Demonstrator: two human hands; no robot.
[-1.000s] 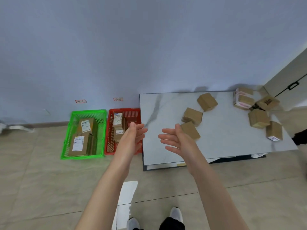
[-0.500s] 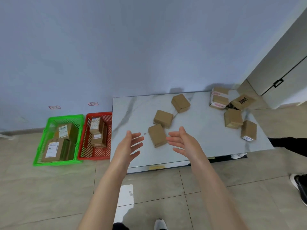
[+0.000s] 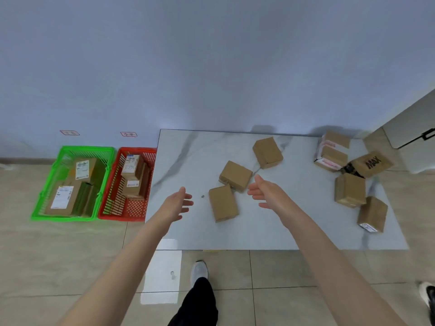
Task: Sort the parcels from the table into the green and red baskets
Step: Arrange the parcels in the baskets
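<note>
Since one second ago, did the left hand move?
Yes. It went right: the left hand was at the table's left edge by the red basket, and now hangs over the table, closer to the nearest parcel.

baskets on floor left of table; parcels on table

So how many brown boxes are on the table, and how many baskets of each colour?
Brown boxes on the table: 8
Green baskets: 1
Red baskets: 1
Total: 10
</note>
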